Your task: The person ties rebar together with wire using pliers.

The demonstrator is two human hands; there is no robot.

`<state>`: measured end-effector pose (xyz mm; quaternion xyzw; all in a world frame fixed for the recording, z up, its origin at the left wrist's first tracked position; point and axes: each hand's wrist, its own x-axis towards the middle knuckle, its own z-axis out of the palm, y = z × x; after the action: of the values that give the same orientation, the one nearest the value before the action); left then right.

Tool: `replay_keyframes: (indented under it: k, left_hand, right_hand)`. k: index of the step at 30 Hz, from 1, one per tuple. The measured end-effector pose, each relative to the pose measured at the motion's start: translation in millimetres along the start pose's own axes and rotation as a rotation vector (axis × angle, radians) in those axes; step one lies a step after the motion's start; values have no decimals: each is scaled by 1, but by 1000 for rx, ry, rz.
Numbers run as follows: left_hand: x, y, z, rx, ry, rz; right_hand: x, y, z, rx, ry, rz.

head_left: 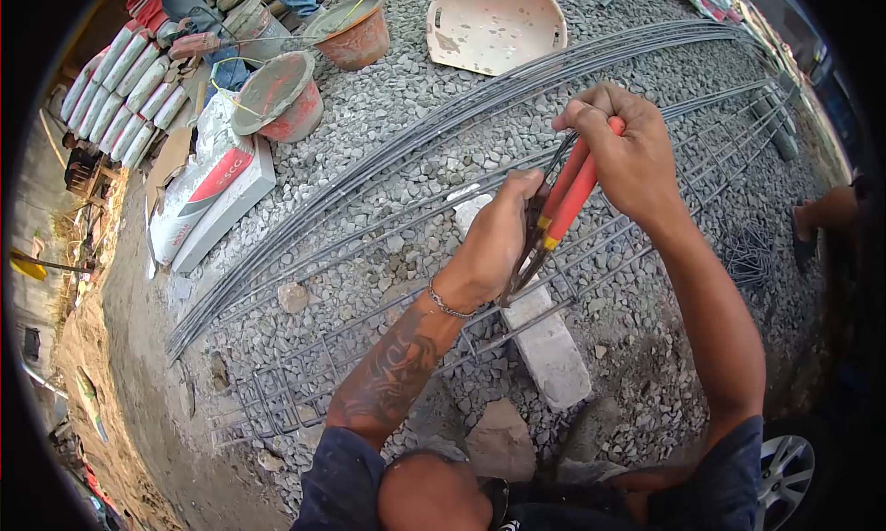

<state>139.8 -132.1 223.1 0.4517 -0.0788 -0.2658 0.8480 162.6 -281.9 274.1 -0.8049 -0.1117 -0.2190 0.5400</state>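
Note:
My right hand (626, 153) is closed around the upper ends of the red handles of a pair of pincers (565, 197). Their yellow collars and dark metal head point down towards my left wrist. My left hand (494, 240) is closed beside the pincers, its thumb on a thin bundle of dark tie wire (559, 155) that runs up towards my right fingers. Its other fingers are partly hidden. Below both hands lies a long rebar cage (323, 357), resting across a pale concrete block (552, 351).
Long loose steel bars (369, 167) curve across the gravel beyond the cage. Buckets of wet mortar (277, 95), a pale basin (496, 23), a cement bag (205, 185) and stacked sacks (120, 93) stand farther off. At right are a wire pile (749, 254) and another person's foot (805, 231).

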Motion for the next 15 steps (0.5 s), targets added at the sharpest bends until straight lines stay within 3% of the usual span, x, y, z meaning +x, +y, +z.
replay_keyframes:
  k: [2, 4, 5, 6, 8, 10, 11, 15]
  left_hand:
    - [0, -18, 0, -4, -56, -82]
    - [0, -37, -3, 327, -10, -2]
    - [-4, -29, 6, 138, 131, -3]
    - [-5, -22, 1, 152, 137, 2]
    - [-6, -5, -22, -56, 543, 120]
    - [-25, 3, -53, -40, 552, 198]
    - [-35, 9, -62, -26, 535, 260]
    - [-83, 18, -57, -126, 580, 284]
  right_hand:
    - [-23, -1, -11, 77, 13, -74]
    - [-39, -9, -17, 10, -14, -163]
    - [-42, -11, -18, -14, -13, -317]
    - [-43, -12, -20, -1, -7, -324]
    - [-42, -11, -20, -104, 43, -495]
    - [-42, -1, -19, 5, 58, -469]
    - [-42, 3, -17, -19, 166, -491]
    - [-68, 35, 4, -94, 397, -466]
